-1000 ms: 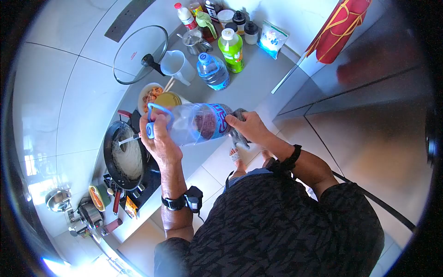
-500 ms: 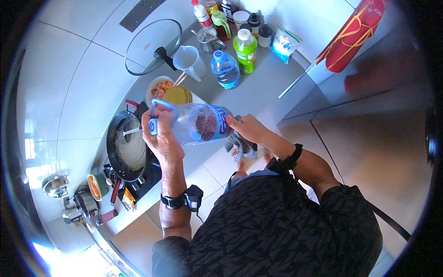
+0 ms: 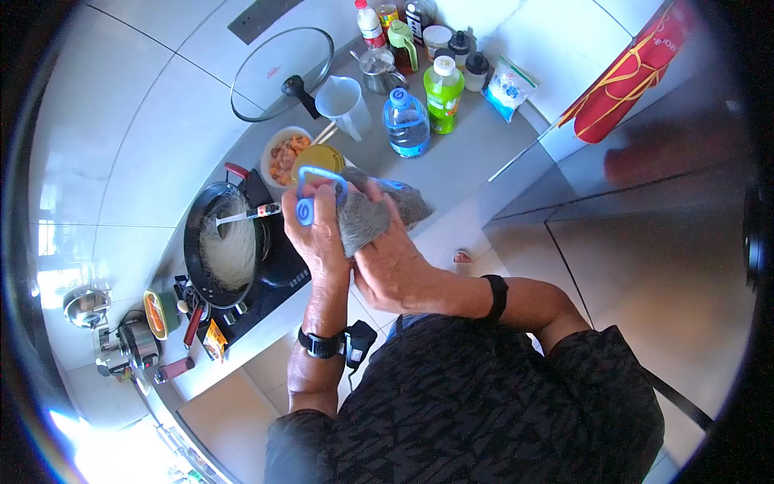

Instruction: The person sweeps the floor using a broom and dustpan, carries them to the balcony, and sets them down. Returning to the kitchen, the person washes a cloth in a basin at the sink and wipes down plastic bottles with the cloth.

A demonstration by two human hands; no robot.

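Observation:
A large clear bottle lies sideways in front of me, its blue cap [image 3: 305, 211] and blue handle [image 3: 322, 173] at the left end. My left hand [image 3: 318, 234] is closed round the bottle's neck by the handle. Pressed against the bottle's side is a grey cloth [image 3: 362, 219], with my right hand [image 3: 395, 262] closed on it, close beside my left hand. Hands and cloth hide much of the bottle. Behind it stands a jar with a yellow lid [image 3: 319, 161].
A wok [image 3: 227, 270] with whitish contents and a utensil sits on the stove at left. Around the counter are a bowl of food [image 3: 284, 153], a jug [image 3: 342, 105], a glass lid [image 3: 278, 64], a small water bottle [image 3: 405, 125] and a green bottle [image 3: 443, 97].
My right hand has moved left with the grey cloth, from the bottle's base to near its neck. My left hand keeps its hold. The camera view has shifted slightly.

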